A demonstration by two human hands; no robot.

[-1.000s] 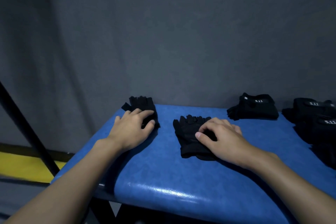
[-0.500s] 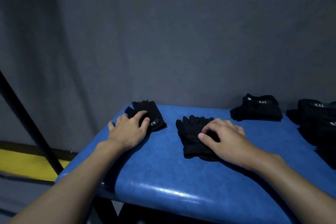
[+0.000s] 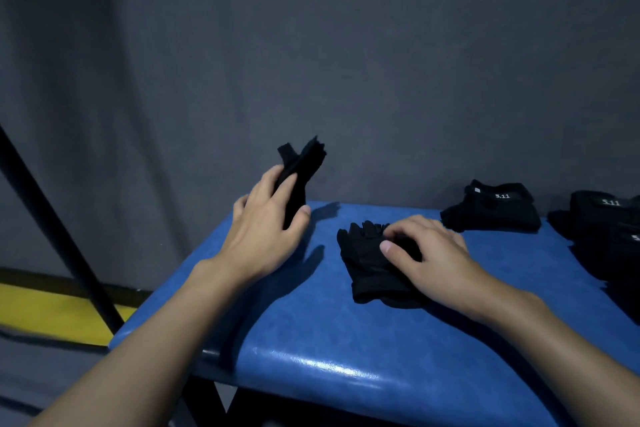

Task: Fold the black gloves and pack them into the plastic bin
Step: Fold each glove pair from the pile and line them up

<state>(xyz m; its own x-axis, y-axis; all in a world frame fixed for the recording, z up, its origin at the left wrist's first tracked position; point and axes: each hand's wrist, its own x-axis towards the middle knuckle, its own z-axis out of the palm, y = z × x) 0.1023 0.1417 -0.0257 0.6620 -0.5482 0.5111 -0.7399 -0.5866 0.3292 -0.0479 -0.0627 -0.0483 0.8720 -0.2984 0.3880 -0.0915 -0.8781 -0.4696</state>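
raised glove [image 3: 300,168], right hand [image 3: 437,262] gripping flat glove [image 3: 367,265]

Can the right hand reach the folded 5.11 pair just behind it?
Probably yes. Only bare blue table lies between the right hand and the folded pair, and nothing covers the pair. But the hand grips the flat glove, so it must let go first.

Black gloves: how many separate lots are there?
4: a raised glove in the left hand, a flat glove under the right hand, a folded bundle behind, a heap at the right edge; more may be hidden.
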